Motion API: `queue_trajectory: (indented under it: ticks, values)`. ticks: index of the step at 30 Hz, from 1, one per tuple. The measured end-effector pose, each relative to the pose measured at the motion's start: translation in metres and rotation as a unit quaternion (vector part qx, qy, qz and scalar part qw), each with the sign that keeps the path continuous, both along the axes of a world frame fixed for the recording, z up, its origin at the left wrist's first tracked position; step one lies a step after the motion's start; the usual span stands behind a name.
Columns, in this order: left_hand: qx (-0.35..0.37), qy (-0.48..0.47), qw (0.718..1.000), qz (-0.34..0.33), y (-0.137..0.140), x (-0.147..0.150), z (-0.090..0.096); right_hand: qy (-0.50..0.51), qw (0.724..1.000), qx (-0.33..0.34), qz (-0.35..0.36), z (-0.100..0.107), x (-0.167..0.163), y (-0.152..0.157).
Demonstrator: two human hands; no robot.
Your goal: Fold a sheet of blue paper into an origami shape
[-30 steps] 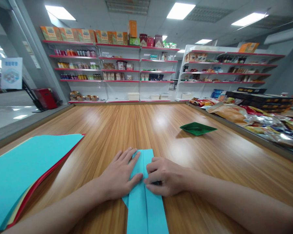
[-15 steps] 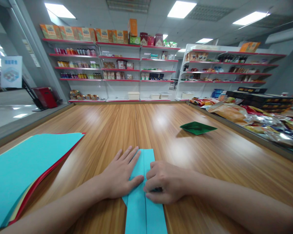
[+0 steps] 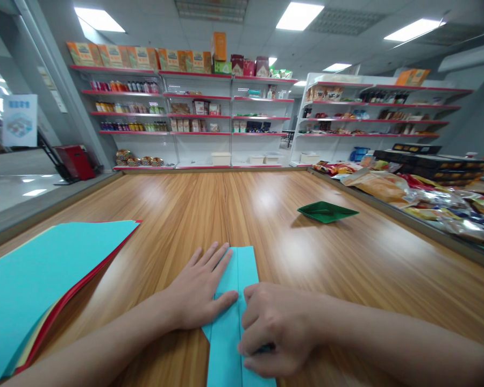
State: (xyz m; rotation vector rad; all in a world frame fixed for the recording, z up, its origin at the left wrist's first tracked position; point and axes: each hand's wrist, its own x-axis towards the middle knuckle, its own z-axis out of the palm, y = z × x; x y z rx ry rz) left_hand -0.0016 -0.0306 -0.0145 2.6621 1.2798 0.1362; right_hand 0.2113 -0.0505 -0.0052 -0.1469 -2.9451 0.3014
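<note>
From where I stand: light-blue, long folded paper strip [image 3: 226, 344] looks matt and smooth with crisp creases, same flat matt finish on the light-blue top sheet of the broad layered paper stack [image 3: 56, 269]; green, diamond-shaped folded piece [image 3: 326, 213] reads as paper, faint sheen. Brown, streaky-grained tabletop [image 3: 177, 215] is wood-look, smooth, glossy enough to mirror lights. Orange-and-clear, crumpled snack bags [image 3: 387, 188] look like shiny plastic, wrinkled all over.
</note>
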Motion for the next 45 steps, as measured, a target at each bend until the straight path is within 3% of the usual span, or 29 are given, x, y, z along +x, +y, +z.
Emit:
queue_trajectory:
  ticks: [10, 17, 24, 31, 39, 45]
  values:
    - [-0.015, 0.01, 1.0, 0.004, 0.0, 0.001, 0.004, -0.04, 0.998, -0.024, 0.048, 0.01, -0.004, -0.01]
    - [-0.021, 0.034, 0.999, 0.01, 0.001, 0.003, 0.005, -0.021, 0.993, -0.049, 0.103, 0.001, -0.005, -0.004]
    - [-0.019, 0.035, 0.999, 0.006, 0.001, 0.002, 0.005, 0.003, 0.993, -0.031, 0.114, -0.003, -0.005, -0.003]
    - [-0.026, 0.043, 0.999, 0.004, 0.001, 0.001, 0.006, 0.111, 0.986, -0.067, 0.109, -0.019, -0.005, -0.002]
    - [-0.025, 0.048, 0.999, -0.003, 0.001, 0.0, 0.006, 0.135, 0.98, -0.092, 0.115, -0.02, -0.005, -0.002]
    - [-0.018, 0.046, 0.999, -0.004, 0.0, 0.0, 0.004, 0.158, 0.972, -0.146, 0.096, -0.02, -0.005, 0.0]
